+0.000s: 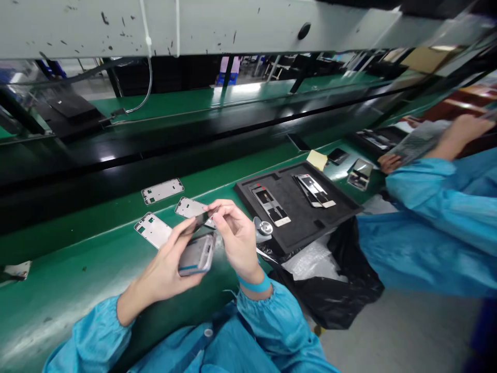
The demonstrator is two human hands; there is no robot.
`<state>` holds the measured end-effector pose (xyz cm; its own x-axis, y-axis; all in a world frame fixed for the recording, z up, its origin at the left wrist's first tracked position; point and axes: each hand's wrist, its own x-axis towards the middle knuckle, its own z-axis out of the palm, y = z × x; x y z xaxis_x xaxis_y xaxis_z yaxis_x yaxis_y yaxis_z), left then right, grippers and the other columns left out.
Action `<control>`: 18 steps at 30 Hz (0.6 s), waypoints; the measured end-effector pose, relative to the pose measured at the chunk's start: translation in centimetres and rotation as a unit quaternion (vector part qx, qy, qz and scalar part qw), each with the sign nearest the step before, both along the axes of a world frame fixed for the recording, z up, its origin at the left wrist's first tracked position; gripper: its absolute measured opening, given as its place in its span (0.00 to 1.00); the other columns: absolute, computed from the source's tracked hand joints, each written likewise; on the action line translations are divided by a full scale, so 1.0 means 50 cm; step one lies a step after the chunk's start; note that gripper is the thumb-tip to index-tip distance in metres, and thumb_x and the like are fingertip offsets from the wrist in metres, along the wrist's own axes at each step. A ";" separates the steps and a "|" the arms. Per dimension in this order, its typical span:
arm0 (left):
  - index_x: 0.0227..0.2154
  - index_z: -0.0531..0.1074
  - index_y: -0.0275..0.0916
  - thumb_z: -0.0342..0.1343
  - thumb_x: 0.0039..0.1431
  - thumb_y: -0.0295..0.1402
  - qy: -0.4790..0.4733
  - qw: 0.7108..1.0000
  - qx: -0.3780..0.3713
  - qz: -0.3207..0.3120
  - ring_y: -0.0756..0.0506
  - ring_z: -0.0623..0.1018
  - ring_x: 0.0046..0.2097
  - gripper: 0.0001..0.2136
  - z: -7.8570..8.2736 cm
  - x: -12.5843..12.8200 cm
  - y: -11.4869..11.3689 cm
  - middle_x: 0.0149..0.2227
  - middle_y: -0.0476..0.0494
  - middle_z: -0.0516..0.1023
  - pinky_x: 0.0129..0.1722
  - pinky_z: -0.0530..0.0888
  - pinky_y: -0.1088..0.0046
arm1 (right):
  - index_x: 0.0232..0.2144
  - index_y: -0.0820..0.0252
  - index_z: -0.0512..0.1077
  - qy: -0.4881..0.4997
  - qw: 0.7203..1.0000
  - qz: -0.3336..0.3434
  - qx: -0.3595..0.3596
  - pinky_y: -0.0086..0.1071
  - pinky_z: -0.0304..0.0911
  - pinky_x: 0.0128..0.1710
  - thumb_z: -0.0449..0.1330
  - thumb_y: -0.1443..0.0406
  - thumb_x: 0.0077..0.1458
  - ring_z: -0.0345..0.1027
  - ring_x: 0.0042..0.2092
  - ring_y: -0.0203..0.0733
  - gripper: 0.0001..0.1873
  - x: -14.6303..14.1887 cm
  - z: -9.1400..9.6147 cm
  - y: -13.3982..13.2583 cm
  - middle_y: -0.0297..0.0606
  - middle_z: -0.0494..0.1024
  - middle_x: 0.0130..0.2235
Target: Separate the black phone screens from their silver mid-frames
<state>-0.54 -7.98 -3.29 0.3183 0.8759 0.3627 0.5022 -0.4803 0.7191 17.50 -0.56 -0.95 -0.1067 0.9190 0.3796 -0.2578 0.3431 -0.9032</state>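
My left hand [165, 267] is wrapped round a small stack of phone-sized panels [197, 255], silvery with a blue lower edge. Above the stack, a thin dark phone panel [199, 223] is tilted between my two hands. The fingers of my right hand [237, 235] pinch its far end, while my left fingertips touch its near end. Just beyond my hands lie flat metal phone frames with cut-outs: one frame [153, 230] by my left hand, another frame [189, 207] near my right fingertips, partly hidden, and a third frame [162, 190] farther back.
On the green bench [97, 269], a black foam tray [298, 220] to my right holds several phone assemblies [272, 206]. A small round metal-topped container [265, 228] stands beside it. Below hangs a black bag [330, 305] with clear plastic. At far right, a co-worker's hands [460, 134] hold a translucent sheet.
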 end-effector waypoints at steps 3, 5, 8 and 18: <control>0.71 0.67 0.41 0.72 0.61 0.39 -0.061 0.991 -0.069 0.098 0.29 0.78 0.64 0.38 0.035 -0.032 0.020 0.70 0.27 0.68 0.67 0.75 0.47 | 0.34 0.54 0.72 -0.022 0.999 -0.016 -0.016 0.49 0.73 0.60 0.65 0.51 0.69 0.78 0.56 0.51 0.16 0.019 -0.065 0.016 0.45 0.81 0.52; 0.71 0.69 0.43 0.74 0.57 0.39 -0.136 0.969 -0.107 0.176 0.35 0.83 0.53 0.39 0.059 -0.061 0.030 0.61 0.32 0.77 0.61 0.78 0.52 | 0.33 0.54 0.71 -0.109 0.993 -0.025 -0.035 0.50 0.73 0.57 0.62 0.50 0.70 0.80 0.54 0.53 0.18 0.031 -0.134 0.017 0.47 0.84 0.50; 0.67 0.74 0.41 0.77 0.53 0.38 -0.261 0.932 -0.101 0.231 0.37 0.83 0.45 0.38 0.085 -0.095 0.039 0.43 0.39 0.83 0.53 0.80 0.60 | 0.32 0.52 0.69 -0.268 0.962 0.020 -0.039 0.53 0.73 0.56 0.60 0.49 0.70 0.82 0.52 0.57 0.18 0.049 -0.231 0.009 0.50 0.87 0.48; 0.57 0.80 0.37 0.76 0.52 0.35 -0.353 0.909 -0.130 0.182 0.39 0.82 0.42 0.28 0.091 -0.098 0.056 0.39 0.43 0.85 0.44 0.80 0.66 | 0.35 0.52 0.67 -0.339 0.940 -0.009 -0.042 0.52 0.66 0.62 0.55 0.51 0.71 0.75 0.62 0.57 0.15 0.060 -0.282 0.072 0.54 0.83 0.58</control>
<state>-5.45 -5.19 1.24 -0.2404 0.9619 0.1301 -0.0365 -0.1429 0.9891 20.53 3.03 -15.05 -0.2814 0.9469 0.1554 0.3926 0.2614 -0.8818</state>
